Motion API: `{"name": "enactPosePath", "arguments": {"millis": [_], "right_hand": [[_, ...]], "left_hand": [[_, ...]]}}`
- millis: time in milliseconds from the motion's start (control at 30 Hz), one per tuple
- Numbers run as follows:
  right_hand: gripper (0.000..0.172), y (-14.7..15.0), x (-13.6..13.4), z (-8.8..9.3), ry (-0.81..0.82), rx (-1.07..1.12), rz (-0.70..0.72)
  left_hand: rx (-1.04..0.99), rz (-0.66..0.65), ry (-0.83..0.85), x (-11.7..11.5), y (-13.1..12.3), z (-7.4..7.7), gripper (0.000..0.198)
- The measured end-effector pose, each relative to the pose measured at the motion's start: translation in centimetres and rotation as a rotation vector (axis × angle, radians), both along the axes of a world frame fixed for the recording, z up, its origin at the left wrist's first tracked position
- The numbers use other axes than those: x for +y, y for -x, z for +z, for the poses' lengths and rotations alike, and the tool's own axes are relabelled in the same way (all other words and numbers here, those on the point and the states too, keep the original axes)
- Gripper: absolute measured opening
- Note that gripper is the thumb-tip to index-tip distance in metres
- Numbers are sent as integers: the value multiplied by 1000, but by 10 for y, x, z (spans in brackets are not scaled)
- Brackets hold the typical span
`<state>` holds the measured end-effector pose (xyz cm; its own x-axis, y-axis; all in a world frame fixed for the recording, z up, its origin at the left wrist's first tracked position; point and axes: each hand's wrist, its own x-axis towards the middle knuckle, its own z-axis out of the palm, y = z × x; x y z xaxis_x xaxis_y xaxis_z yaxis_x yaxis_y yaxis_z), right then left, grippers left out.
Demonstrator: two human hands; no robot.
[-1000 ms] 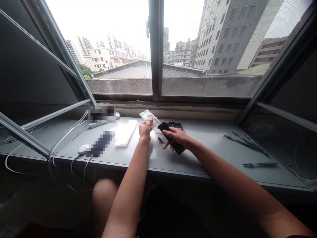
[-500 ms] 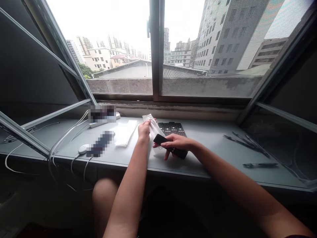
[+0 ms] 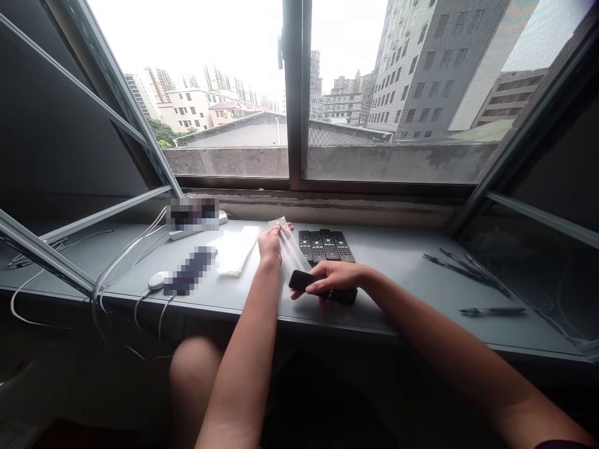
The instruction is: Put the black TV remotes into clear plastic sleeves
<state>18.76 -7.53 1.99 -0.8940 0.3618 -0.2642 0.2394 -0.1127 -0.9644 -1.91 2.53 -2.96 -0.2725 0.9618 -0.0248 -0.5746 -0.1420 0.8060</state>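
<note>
My left hand point(image 3: 270, 244) is closed on the far end of a clear plastic bag point(image 3: 292, 252), which slopes down toward my right hand. In my right hand point(image 3: 334, 279) lies a black remote control point(image 3: 345, 295), gripped between thumb and fingers with one end sticking out to the left. That end overlaps the bag's near end; I cannot tell whether they touch. Just beyond, several black remote controls point(image 3: 326, 245) lie side by side on the grey desk point(image 3: 402, 255). A stack of clear plastic bags point(image 3: 239, 252) rests left of my left hand.
At the left stand a white power strip point(image 3: 224, 217), a blurred-out dark object point(image 3: 191, 272) and a round white charger point(image 3: 157, 281) with cables. On the right lie a pen point(image 3: 492, 312) and dark cables point(image 3: 468, 272). Metal frame bars slant up at both sides, before a window.
My right hand has moved slightly nearer to me with the remote control, away from the row of remotes. The bag in my left hand now stretches out longer and more of the row shows.
</note>
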Motion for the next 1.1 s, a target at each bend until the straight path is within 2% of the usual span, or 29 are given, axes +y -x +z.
{"name": "enactPosePath", "arguments": {"millis": [67, 167, 233, 300, 367, 433, 600, 633, 767, 900, 1000, 1100], "right_hand": [[50, 0, 1, 0, -9, 12, -17], [53, -2, 4, -2, -67, 49, -40], [53, -2, 6, -4, -105, 72, -84], [53, -1, 7, -5, -127, 102, -165], [53, -1, 8, -7, -137, 125, -252], [54, -2, 8, -8, -134, 130, -295], [56, -4, 12, -12, -35, 131, -201], [54, -4, 14, -14, -15, 164, -227], [45, -6, 26, -22, 30, 376, -512], [40, -7, 31, -23, 104, 459, -679], [38, -6, 30, -22, 127, 458, -732], [38, -3, 29, -23, 122, 442, -745]], "left_hand": [[12, -65, 22, -2, -2, 1, 29], [80, -251, 73, -7, -5, 4, 41], [160, -366, 118, -11, -7, 5, 41], [234, -394, 148, -12, -8, 6, 36], [290, -354, 155, -11, -8, 4, 33], [342, -277, 155, -7, -7, 1, 40], [593, -29, 118, 3, 7, -8, 74], [686, 18, 117, 4, 11, -9, 76], [1060, 171, 140, 1, 20, -10, 71], [1225, 203, 136, -4, 18, -10, 66], [1246, 210, 126, -5, 17, -8, 65], [1222, 201, 125, -6, 27, 2, 62]]}}
